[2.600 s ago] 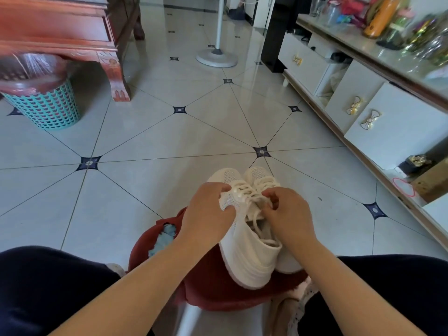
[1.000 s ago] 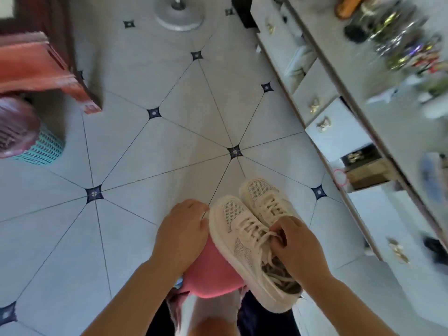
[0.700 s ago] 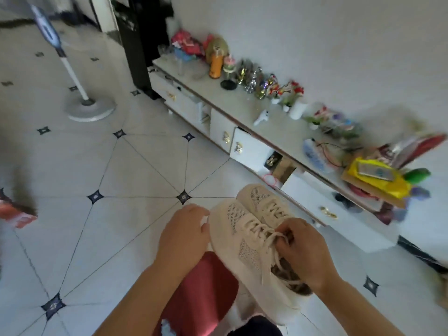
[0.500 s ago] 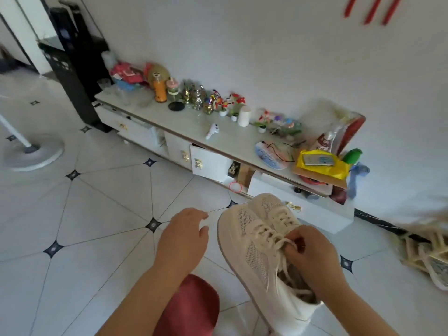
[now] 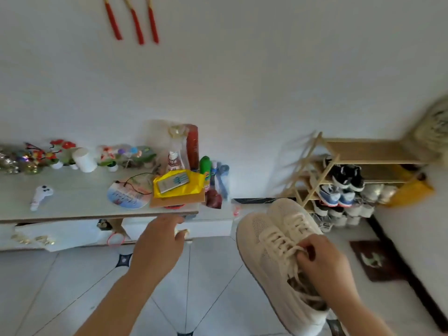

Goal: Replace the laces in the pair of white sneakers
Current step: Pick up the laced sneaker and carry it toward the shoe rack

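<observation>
The single wide-angle camera sits on the person's head, facing forward and slightly down at a white wall [image 5: 266, 81], with a low cabinet [image 5: 80, 202] to the left and a shoe rack [image 5: 368, 151] to the right. The left hand [image 5: 157, 248], right hand [image 5: 324, 263] and sneakers [image 5: 264, 241] lie close beneath it, low in frame.
</observation>
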`<control>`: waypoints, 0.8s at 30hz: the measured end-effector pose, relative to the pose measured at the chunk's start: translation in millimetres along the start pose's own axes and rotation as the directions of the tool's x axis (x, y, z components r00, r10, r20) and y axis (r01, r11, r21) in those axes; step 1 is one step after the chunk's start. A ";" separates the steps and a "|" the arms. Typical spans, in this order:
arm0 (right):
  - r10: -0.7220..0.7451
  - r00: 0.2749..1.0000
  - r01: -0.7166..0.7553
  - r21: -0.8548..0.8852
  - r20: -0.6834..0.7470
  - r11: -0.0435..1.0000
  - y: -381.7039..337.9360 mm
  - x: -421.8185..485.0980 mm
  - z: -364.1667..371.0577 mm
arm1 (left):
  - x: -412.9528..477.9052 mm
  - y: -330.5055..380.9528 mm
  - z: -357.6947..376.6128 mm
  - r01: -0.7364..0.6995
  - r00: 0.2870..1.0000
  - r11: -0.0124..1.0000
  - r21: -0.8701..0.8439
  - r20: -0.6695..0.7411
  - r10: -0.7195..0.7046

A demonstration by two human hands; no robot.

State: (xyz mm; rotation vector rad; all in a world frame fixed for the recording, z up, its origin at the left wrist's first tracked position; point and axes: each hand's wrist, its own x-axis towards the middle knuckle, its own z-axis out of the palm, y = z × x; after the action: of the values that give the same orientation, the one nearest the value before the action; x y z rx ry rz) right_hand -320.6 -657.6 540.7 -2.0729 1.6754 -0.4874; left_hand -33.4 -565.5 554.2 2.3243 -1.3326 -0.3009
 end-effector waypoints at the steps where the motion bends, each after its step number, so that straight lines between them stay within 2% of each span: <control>1: 0.031 0.999 -0.031 -0.004 -0.039 1.000 15.6 7.6 -13.9 | 12.6 20.9 7.7 -0.042 0.999 0.999 0.009 0.009 0.042; 7: 0.195 0.945 -0.205 -0.009 -0.261 0.979 92.6 36.2 -81.0 | 79.2 134.7 65.5 -0.288 0.953 0.958 -0.003 0.100 0.287; 10: 0.287 0.902 -0.300 0.010 -0.321 0.954 127.0 50.9 -99.9 | 105.2 185.2 100.3 -0.357 0.919 0.933 -0.054 0.162 0.361; 17: 0.431 0.831 -0.437 0.067 -0.352 0.897 202.8 117.9 -118.7 | 180.7 298.1 193.4 -0.508 0.809 0.848 -0.148 0.254 0.530; 24: 0.513 0.803 -0.519 0.068 -0.303 0.852 253.8 215.3 -147.9 | 258.4 393.8 250.5 -0.560 0.751 0.817 -0.139 0.332 0.571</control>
State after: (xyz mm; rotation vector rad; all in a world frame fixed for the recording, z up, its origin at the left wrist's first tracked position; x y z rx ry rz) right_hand -562.8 -929.4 531.5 -1.4938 2.3322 -0.6333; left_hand -300.7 -1026.6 529.4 1.7598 -2.1194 -0.5590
